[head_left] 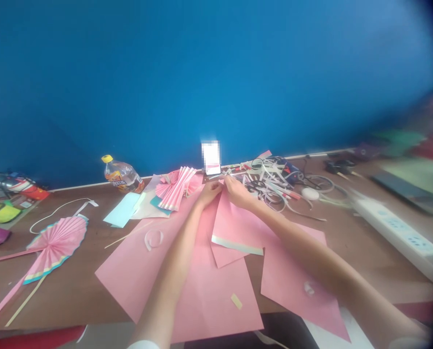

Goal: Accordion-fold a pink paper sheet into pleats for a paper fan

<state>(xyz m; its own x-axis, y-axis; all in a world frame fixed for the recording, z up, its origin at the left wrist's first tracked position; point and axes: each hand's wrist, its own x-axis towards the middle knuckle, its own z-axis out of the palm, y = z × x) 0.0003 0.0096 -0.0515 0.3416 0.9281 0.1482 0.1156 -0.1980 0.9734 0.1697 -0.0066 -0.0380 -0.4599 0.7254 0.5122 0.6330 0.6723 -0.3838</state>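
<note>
Near the middle of the table, my left hand (pixel 212 190) and my right hand (pixel 236 191) are close together at the far corner of a pink paper sheet (pixel 234 225). The fingers of both hands are pinched on it. A pale yellow and blue strip (pixel 236 245) runs along the sheet's near edge. Beneath it lies a large pink sheet (pixel 212 300), with another pink sheet (pixel 296 276) under my right forearm. Just left of my left hand are pleated pink paper pieces (pixel 182 189). My fingertips are small and partly hidden.
A pleated pink fan (pixel 61 237) lies at the left. Behind stand a yellow-capped bottle (pixel 123 175) and a lit phone (pixel 211 157) against the blue wall. Paper scraps (pixel 270 182) and cables are heaped right of my hands. A white power strip (pixel 398 230) lies farther right.
</note>
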